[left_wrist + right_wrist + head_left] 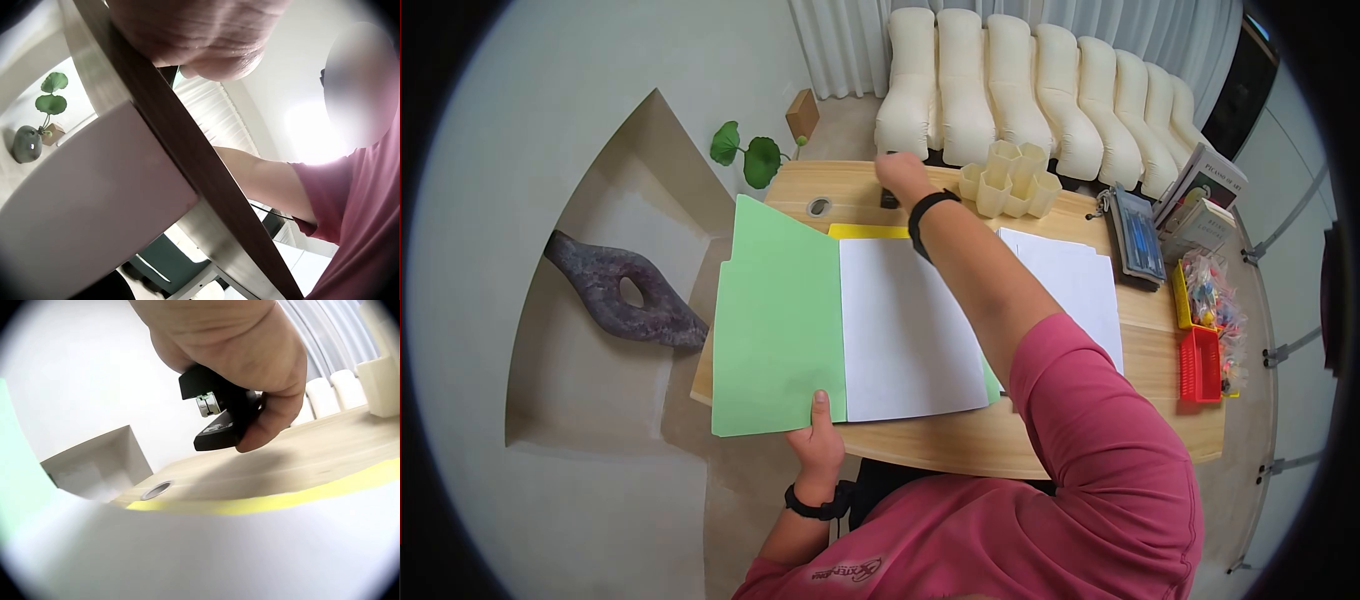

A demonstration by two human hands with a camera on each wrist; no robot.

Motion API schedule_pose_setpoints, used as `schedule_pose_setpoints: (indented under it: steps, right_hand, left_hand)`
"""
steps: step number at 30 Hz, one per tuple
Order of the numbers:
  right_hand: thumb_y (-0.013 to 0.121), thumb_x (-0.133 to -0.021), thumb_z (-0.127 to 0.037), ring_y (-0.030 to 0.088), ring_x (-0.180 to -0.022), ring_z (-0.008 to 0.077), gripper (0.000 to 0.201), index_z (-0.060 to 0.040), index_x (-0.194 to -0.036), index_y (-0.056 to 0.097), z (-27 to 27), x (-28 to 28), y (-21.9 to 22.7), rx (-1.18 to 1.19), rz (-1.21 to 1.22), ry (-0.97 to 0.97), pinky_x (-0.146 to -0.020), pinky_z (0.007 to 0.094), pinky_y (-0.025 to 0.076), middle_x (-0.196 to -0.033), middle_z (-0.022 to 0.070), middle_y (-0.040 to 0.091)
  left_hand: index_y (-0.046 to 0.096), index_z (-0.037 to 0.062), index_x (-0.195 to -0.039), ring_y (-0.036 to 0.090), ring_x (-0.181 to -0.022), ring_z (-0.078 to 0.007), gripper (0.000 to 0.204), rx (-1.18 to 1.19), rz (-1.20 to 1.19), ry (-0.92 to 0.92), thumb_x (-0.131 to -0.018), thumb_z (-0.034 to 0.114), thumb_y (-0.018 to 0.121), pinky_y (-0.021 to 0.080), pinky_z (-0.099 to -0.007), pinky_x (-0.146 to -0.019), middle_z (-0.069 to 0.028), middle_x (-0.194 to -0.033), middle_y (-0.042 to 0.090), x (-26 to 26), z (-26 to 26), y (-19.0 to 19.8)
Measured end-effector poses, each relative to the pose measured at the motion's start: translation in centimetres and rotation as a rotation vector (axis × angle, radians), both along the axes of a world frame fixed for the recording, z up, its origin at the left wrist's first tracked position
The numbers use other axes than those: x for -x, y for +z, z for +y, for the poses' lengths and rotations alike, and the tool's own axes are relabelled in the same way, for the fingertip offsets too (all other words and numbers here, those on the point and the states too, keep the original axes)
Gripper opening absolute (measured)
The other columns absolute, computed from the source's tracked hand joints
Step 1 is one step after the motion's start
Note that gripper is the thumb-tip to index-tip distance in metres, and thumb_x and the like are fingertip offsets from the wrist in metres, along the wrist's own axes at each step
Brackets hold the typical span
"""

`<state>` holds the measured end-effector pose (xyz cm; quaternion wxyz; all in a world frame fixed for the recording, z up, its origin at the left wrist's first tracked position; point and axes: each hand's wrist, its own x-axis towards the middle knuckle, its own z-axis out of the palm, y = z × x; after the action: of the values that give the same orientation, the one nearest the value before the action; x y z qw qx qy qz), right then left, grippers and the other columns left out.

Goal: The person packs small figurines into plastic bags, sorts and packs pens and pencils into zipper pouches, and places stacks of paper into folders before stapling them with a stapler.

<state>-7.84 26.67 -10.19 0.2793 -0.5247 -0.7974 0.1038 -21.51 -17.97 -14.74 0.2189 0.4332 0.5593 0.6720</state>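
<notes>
Above the far side of the table my right hand point(905, 176) grips a small black hole punch point(219, 434). Its silver metal part shows between the two black halves in the right wrist view. An opened green folder point(780, 320) lies in front of me with a stack of white paper point(910, 330) on its right half. My left hand point(818, 447) holds the near edge of the folder, thumb on top of the green cover and fingers hidden underneath. A yellow strip point(868, 231) sticks out beyond the paper's far edge.
More white sheets point(1090, 290) lie right of the folder. Cream hexagonal holders point(1012, 183) stand at the back of the wooden table point(960, 447). A blue pouch point(1138, 235), books point(1200, 190) and a red basket point(1200, 365) line the right side. A round grommet point(819, 207) sits at far left.
</notes>
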Motion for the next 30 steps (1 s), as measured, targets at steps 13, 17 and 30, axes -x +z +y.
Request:
schedule_pose_setpoints:
  steps: [13,17,30]
  right_hand:
    - [0.053,-0.1,-0.018,0.074,-0.113,0.0392,0.033,-0.0039,-0.11,0.081,-1.1,-2.7,1.8,0.386,0.041,-0.371,-0.095,0.0458,0.059,-0.119,0.0205,0.078]
    - [0.054,-0.101,-0.017,0.075,-0.111,0.0385,0.032,-0.0046,-0.11,0.082,-0.5,-3.8,0.7,0.308,-0.116,-0.299,-0.093,0.0463,0.06,-0.118,0.0196,0.079]
    - [0.059,-0.098,-0.022,0.076,-0.11,0.0372,0.031,-0.0051,-0.108,0.083,-0.3,-4.4,0.3,0.343,-0.037,-0.382,-0.092,0.0443,0.06,-0.115,0.0186,0.08]
  left_hand:
    - [0.065,-0.0074,-0.133,0.064,-0.118,-0.0203,0.027,-0.004,0.027,0.01,-0.11,0.007,0.061,0.049,-0.0367,-0.107,-0.0113,-0.129,0.07,-0.4,-0.1,0.9]
    - [0.065,-0.0077,-0.133,0.064,-0.118,-0.0203,0.027,0.005,0.029,0.0,-0.11,0.006,0.06,0.049,-0.0366,-0.107,-0.0114,-0.129,0.07,-0.3,-0.2,0.7]
    - [0.063,-0.0082,-0.136,0.062,-0.122,-0.0209,0.03,-0.007,0.039,-0.016,-0.109,0.004,0.06,0.047,-0.0378,-0.111,-0.0124,-0.134,0.068,0.0,-0.1,0.4]
